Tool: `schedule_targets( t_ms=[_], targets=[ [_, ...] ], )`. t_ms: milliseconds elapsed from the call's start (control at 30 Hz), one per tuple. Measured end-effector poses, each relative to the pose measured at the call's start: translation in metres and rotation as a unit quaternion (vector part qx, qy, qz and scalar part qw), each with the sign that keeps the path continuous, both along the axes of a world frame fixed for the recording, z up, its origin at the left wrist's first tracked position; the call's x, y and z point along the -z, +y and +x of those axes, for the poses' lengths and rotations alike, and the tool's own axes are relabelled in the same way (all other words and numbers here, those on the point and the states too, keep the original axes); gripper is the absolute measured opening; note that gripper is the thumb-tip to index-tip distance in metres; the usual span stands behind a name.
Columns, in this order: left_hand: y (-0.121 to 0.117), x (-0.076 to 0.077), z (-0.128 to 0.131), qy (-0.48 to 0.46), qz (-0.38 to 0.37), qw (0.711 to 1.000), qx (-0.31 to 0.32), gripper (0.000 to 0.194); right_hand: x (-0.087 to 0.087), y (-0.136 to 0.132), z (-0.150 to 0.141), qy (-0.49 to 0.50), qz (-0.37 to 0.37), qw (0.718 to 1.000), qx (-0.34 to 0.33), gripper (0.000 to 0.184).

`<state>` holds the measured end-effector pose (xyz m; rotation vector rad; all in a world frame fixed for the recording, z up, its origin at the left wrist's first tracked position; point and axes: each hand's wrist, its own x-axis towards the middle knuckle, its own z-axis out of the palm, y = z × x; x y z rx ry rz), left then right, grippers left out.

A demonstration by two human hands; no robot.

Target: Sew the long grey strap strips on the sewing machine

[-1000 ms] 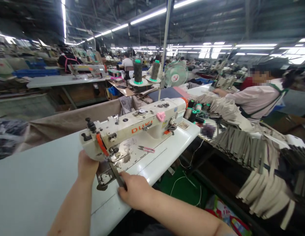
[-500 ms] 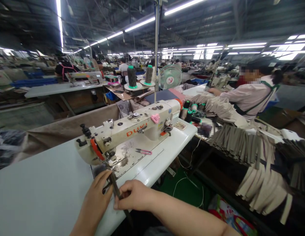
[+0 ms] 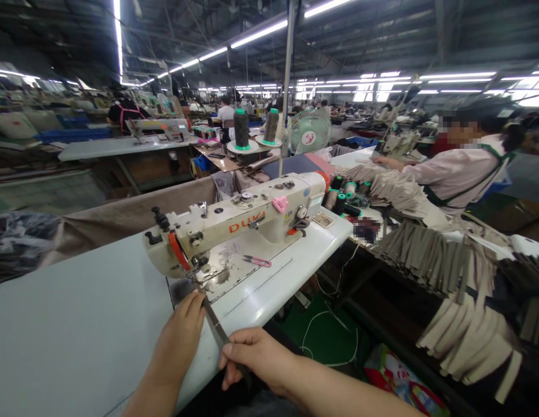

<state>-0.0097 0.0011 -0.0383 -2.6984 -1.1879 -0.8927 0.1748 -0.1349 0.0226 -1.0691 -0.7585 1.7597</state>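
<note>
A narrow dark grey-brown fabric strip (image 3: 216,324) runs from the needle area of the sewing machine (image 3: 247,223) toward me and over the table's front edge. My left hand (image 3: 182,327) is at the machine end, its fingers together and closed on the strip just in front of the presser foot. Closer to me, my right hand (image 3: 256,356) pinches the strip between thumb and fingers, and its loose end hangs below. Pink-handled thread snips (image 3: 257,261) lie on the machine bed, right of the needle. The strip's far end is hidden under the machine head.
The white table (image 3: 78,324) extends left. To the right, bundles of strips (image 3: 430,255) hang over a neighbouring bench beside thread spools (image 3: 339,202). A co-worker (image 3: 465,168) sits beyond it. Thread cones (image 3: 241,130) and a fan (image 3: 310,132) stand behind the machine.
My right hand has moved down and toward me along the strip, leaving more of it stretched between my hands. My left hand stays near the needle. The view has shifted slightly.
</note>
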Motion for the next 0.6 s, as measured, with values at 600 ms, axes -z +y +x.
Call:
schedule_targets(
  t_ms=[600],
  targets=[
    [-0.014, -0.020, 0.008, 0.090, -0.029, 0.995, -0.025, 0.023, 0.003, -0.026, 0.023, -0.173, 0.084, 0.973, -0.127, 0.051]
  ],
)
